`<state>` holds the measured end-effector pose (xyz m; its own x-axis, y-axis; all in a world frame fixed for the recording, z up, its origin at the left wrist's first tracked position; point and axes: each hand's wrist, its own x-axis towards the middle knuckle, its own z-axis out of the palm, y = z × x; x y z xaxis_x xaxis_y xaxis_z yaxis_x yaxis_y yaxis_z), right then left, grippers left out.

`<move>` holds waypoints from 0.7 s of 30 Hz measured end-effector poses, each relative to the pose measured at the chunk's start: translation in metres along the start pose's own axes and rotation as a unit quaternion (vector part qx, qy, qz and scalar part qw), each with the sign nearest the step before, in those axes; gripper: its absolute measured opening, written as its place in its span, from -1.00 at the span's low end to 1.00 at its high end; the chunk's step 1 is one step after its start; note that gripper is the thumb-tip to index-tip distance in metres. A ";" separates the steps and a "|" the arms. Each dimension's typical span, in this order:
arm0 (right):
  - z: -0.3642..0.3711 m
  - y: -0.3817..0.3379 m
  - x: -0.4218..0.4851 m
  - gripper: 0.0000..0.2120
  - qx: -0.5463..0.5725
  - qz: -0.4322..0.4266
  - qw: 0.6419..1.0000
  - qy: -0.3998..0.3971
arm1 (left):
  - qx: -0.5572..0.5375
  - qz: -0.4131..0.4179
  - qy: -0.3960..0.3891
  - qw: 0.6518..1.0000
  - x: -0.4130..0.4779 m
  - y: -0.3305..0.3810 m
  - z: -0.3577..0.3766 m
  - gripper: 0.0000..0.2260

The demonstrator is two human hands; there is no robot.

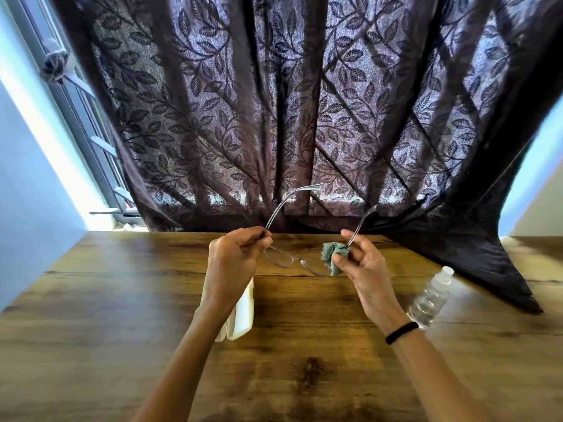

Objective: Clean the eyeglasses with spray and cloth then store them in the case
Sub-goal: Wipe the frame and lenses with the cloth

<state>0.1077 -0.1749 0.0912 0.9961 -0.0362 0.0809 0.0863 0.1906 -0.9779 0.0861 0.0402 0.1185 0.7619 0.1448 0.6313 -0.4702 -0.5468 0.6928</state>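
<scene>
Clear-framed eyeglasses (285, 258) hang above the wooden table (91, 315), temples unfolded and pointing away from me. My left hand (233, 263) pinches the frame at the left hinge. My right hand (364, 269) presses a bunched grey-green cloth (330, 255) around the right lens and hinge, which it covers. A white glasses case (243, 309) lies on the table under my left forearm, partly hidden. A clear spray bottle (431, 296) with a white cap lies on its side by my right wrist.
A dark leaf-patterned curtain (304, 117) hangs behind the table and drapes onto its far right corner. A window frame (82, 123) stands at the left. Light blue walls flank both sides.
</scene>
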 end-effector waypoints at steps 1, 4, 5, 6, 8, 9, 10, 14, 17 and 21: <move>0.000 0.001 0.000 -0.53 0.000 0.000 1.000 0.003 | 0.017 0.004 -0.007 1.000 -0.001 -0.001 0.000 -0.91; -0.001 0.004 0.000 -0.54 0.008 -0.004 1.000 0.017 | 0.076 0.021 -0.012 0.997 -0.003 -0.002 0.000 -0.93; -0.001 0.004 0.001 -0.53 0.012 -0.007 1.000 0.024 | 0.089 0.025 -0.012 0.996 -0.003 -0.002 0.000 -0.93; -0.001 0.003 0.002 -0.53 0.017 -0.011 0.999 0.031 | 0.100 0.027 -0.014 0.995 -0.003 -0.002 0.001 -0.94; -0.001 0.001 0.004 -0.55 0.027 -0.021 0.998 0.045 | 0.123 0.027 -0.022 0.992 -0.003 -0.002 0.001 -0.94; -0.002 0.000 0.005 -0.56 0.033 -0.027 0.998 0.050 | 0.134 0.028 -0.028 0.990 -0.004 -0.002 0.000 -0.95; -0.003 -0.002 0.006 -0.57 0.039 -0.033 0.997 0.055 | 0.142 0.030 -0.034 0.989 -0.005 -0.003 0.000 -0.95; -0.009 -0.008 0.011 -0.60 0.058 -0.056 0.995 0.064 | 0.166 0.041 -0.057 0.984 -0.008 -0.005 -0.003 -0.95; -0.011 -0.013 0.011 -0.60 0.057 -0.075 0.994 0.063 | 0.190 0.046 -0.068 0.978 -0.010 -0.005 -0.003 -0.96; -0.011 -0.017 0.008 -0.60 0.043 -0.114 0.990 0.068 | 0.216 0.039 -0.075 0.973 -0.011 -0.006 -0.001 -0.94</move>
<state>0.1143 -0.1890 0.1063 0.9391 -0.2187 0.2652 0.3158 0.2441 -0.9169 0.0797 0.0430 0.1077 0.8028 -0.0158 0.5961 -0.3229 -0.8519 0.4123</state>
